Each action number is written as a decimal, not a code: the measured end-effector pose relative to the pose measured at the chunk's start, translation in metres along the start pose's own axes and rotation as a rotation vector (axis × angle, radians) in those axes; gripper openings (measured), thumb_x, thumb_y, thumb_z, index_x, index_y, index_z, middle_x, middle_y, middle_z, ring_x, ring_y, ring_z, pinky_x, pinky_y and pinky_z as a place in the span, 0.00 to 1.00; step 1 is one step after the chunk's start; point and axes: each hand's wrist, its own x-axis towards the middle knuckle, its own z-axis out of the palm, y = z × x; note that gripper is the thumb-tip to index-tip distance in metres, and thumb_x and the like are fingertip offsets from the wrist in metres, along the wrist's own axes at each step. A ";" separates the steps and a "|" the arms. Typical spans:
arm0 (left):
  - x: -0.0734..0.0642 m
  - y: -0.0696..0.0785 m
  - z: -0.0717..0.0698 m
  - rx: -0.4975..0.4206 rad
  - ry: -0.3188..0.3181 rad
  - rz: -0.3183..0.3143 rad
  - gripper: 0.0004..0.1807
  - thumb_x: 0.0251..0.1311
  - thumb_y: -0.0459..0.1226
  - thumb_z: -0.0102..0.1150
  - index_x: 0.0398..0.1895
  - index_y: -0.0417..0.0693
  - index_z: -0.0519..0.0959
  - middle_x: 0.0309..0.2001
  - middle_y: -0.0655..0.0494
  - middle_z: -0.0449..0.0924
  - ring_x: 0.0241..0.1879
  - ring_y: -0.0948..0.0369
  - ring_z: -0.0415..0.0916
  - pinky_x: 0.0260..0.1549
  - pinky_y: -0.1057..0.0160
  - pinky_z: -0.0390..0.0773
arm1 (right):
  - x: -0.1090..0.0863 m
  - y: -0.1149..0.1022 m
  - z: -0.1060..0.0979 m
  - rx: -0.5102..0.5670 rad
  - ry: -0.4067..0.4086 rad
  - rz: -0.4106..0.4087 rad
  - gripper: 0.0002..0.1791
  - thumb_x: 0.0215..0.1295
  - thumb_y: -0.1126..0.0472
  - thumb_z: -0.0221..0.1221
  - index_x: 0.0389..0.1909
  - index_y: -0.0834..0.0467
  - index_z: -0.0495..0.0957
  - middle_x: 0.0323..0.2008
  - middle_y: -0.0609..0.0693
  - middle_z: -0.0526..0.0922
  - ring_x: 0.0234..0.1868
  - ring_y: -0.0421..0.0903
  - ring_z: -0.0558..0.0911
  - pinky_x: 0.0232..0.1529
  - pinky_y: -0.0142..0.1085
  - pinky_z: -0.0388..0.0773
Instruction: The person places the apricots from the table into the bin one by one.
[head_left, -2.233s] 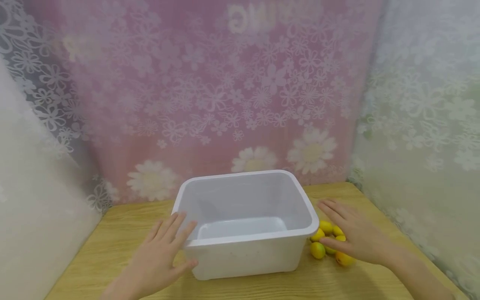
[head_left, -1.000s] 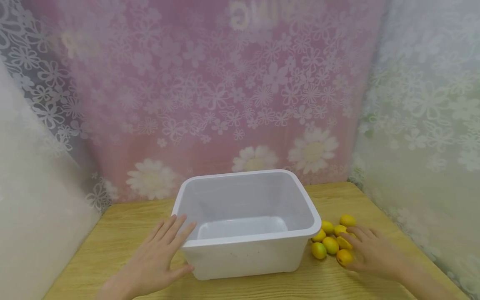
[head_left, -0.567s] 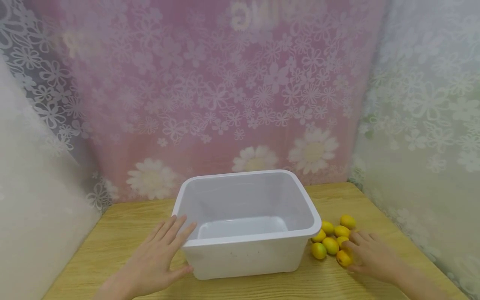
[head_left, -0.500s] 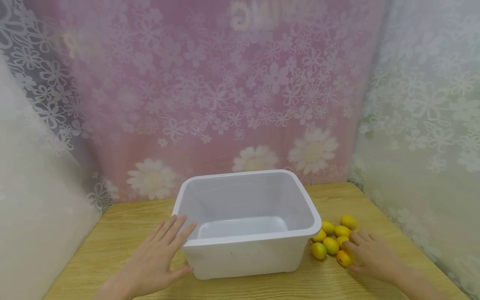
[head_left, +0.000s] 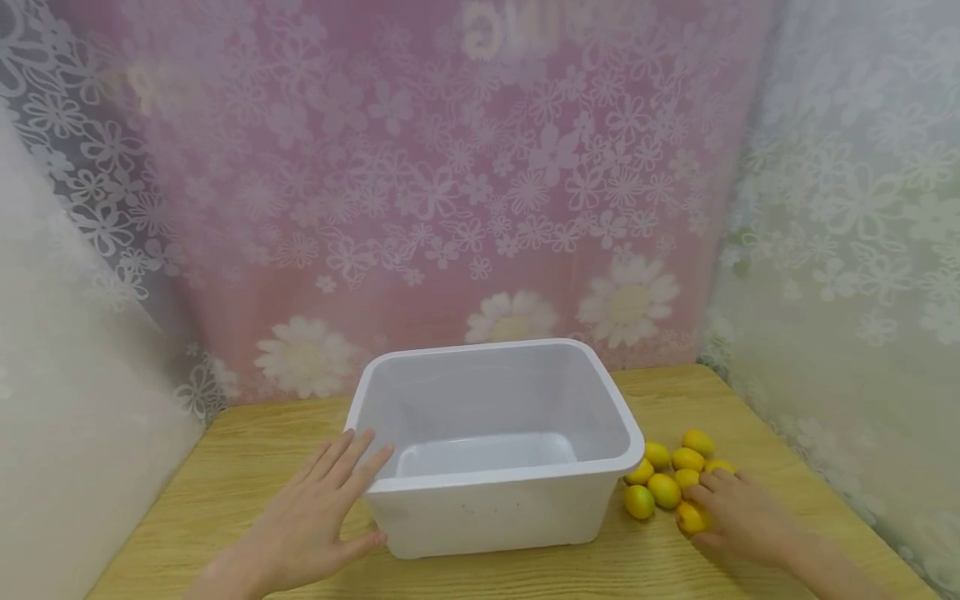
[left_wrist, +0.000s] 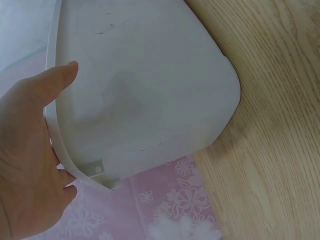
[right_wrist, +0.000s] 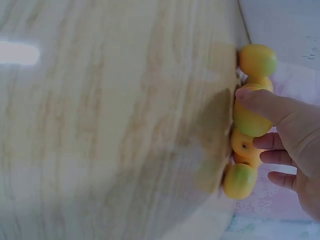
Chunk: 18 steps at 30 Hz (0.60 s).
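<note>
A white rectangular plastic tub (head_left: 495,521) stands upright on the table. My left hand (head_left: 307,512) lies at its front left corner, fingers straight and spread over the rim. In the left wrist view its thumb (left_wrist: 62,77) lies along the tub's outer wall. Several small yellow citrus fruits, tinged green, lie beside the tub's right side. My right hand (head_left: 742,512) pinches the front one, a yellow citrus fruit (head_left: 692,518), between thumb and fingers. In the right wrist view, the thumb (right_wrist: 260,102) lies across that fruit (right_wrist: 250,120), which overlaps the others behind it.
The wood-grain table (head_left: 247,467) carries the tub in its middle. A pink floral curtain (head_left: 450,208) hangs close behind, with pale sheets on both sides. Another yellow fruit (head_left: 698,442) lies at the back of the cluster.
My right hand has come down from beside the tub's rim to the front fruit, its fingers closing in round it. The left hand has stayed at the tub's corner.
</note>
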 end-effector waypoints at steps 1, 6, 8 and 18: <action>0.000 0.000 0.000 -0.001 0.001 0.000 0.45 0.51 0.57 0.61 0.71 0.50 0.58 0.69 0.46 0.58 0.67 0.44 0.55 0.65 0.72 0.23 | 0.001 0.001 -0.001 0.014 0.002 0.008 0.20 0.39 0.40 0.69 0.30 0.46 0.76 0.28 0.38 0.71 0.30 0.41 0.69 0.27 0.36 0.64; 0.000 0.000 0.000 -0.007 -0.001 -0.002 0.45 0.51 0.56 0.61 0.71 0.50 0.58 0.69 0.46 0.58 0.67 0.44 0.55 0.64 0.73 0.23 | 0.005 0.005 -0.014 0.094 0.024 0.027 0.20 0.40 0.41 0.70 0.30 0.47 0.77 0.31 0.38 0.73 0.31 0.41 0.71 0.29 0.39 0.68; 0.000 -0.001 0.000 -0.003 0.001 0.002 0.45 0.51 0.56 0.61 0.71 0.50 0.58 0.69 0.46 0.58 0.67 0.44 0.55 0.64 0.73 0.23 | 0.007 0.008 -0.022 0.110 0.044 0.027 0.20 0.39 0.43 0.71 0.31 0.48 0.77 0.31 0.38 0.72 0.31 0.40 0.72 0.29 0.39 0.69; -0.001 -0.003 0.002 0.032 0.028 0.039 0.46 0.51 0.57 0.60 0.71 0.49 0.57 0.69 0.44 0.58 0.66 0.43 0.57 0.65 0.71 0.23 | 0.022 0.025 -0.055 0.168 0.141 0.022 0.22 0.34 0.50 0.75 0.33 0.51 0.78 0.30 0.36 0.71 0.27 0.32 0.67 0.24 0.31 0.68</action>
